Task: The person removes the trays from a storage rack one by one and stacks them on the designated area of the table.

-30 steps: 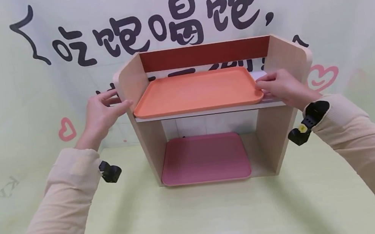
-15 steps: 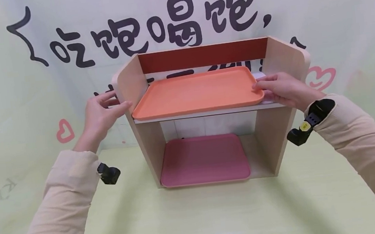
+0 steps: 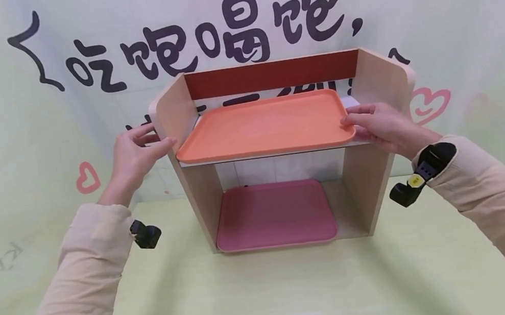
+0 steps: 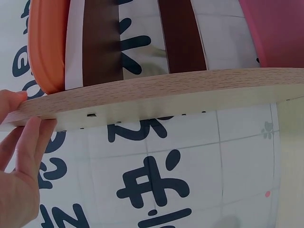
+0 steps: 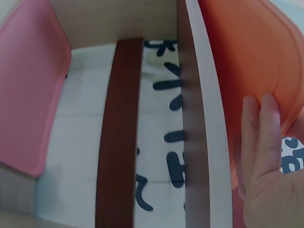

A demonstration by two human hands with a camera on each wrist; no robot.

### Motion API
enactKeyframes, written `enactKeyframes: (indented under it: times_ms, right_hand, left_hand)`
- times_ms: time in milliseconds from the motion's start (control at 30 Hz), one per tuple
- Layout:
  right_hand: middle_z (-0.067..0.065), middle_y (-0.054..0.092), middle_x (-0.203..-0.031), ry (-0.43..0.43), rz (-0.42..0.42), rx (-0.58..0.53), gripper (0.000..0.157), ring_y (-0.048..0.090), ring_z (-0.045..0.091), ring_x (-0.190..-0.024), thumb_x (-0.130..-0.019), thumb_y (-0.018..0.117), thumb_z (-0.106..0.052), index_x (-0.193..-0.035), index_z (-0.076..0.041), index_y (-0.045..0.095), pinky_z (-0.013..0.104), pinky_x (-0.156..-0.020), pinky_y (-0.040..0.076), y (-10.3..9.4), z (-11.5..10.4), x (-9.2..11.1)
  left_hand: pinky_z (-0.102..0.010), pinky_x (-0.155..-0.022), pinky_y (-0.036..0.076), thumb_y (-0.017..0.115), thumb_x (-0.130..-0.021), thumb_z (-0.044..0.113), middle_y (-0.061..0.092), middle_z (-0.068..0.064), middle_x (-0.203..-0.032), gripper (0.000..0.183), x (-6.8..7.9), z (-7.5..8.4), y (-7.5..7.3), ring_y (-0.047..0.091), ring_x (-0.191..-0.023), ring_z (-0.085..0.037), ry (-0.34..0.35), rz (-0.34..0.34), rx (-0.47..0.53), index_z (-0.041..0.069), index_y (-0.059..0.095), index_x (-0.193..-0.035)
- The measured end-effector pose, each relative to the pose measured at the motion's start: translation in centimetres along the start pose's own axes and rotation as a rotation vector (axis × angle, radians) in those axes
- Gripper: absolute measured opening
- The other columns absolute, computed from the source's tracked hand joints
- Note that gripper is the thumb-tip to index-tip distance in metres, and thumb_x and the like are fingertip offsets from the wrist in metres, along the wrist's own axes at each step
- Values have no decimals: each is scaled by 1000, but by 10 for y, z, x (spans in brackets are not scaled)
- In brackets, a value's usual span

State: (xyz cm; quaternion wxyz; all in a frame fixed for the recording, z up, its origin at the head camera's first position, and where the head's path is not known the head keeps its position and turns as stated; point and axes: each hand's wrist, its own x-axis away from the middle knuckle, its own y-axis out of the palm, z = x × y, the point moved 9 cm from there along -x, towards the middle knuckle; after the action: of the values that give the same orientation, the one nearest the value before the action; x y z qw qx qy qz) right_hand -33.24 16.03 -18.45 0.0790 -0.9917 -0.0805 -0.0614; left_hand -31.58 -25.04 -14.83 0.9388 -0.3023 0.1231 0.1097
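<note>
An orange tray lies on the upper level of a small two-level wooden shelf. My right hand pinches the tray's right edge near the front corner. Its thumb is on top; in the right wrist view, fingers lie against the tray's underside. My left hand grips the shelf's left side panel between thumb and fingers, with the fingers on the panel's outer face. A pink tray lies on the lower level, touched by neither hand.
The shelf stands on a pale yellow-green table. A dark red board crosses its back at the top. Behind it hangs a pale backdrop with black lettering and pink hearts. Side panels bound both levels at left and right.
The orange tray has come slightly toward the shelf's front edge, with my right hand pinching it. My right wrist is a little lower. The left hand keeps its grip on the panel.
</note>
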Motion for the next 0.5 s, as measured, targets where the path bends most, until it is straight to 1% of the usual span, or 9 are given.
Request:
enactKeyframes:
  times_ms: [133,267,400,500]
  right_hand:
    - [-4,63,-87,25,-16,-133,71,64,12,-80,-79,66,-24,-137,-5,31,13,-69,45,4,4,4]
    - [-1,60,-94,46,-8,-234,73,64,14,-82,-79,66,-21,-139,-10,28,17,-74,46,5,6,7]
    - [1,56,-102,45,-13,-265,75,64,14,-84,-79,66,-19,-141,-11,24,18,-75,46,5,6,8]
    - [1,55,-103,37,-10,-229,75,64,13,-84,-79,66,-21,-141,-11,24,17,-75,46,5,6,9]
  left_hand:
    - [-34,-77,47,65,-76,43,52,-12,-118,63,1,-1,-1,51,-101,-24,-14,0,-6,13,47,-129]
    - [-38,-79,46,64,-76,43,52,-13,-118,64,0,-2,-1,51,-102,-25,-17,0,-10,13,47,-130]
    - [-36,-78,47,64,-76,42,52,-13,-118,63,0,-1,-1,51,-101,-24,-13,9,-12,13,47,-129]
    - [-33,-76,47,65,-76,42,52,-13,-117,63,-1,-1,-1,50,-102,-24,-11,12,-17,12,47,-129]
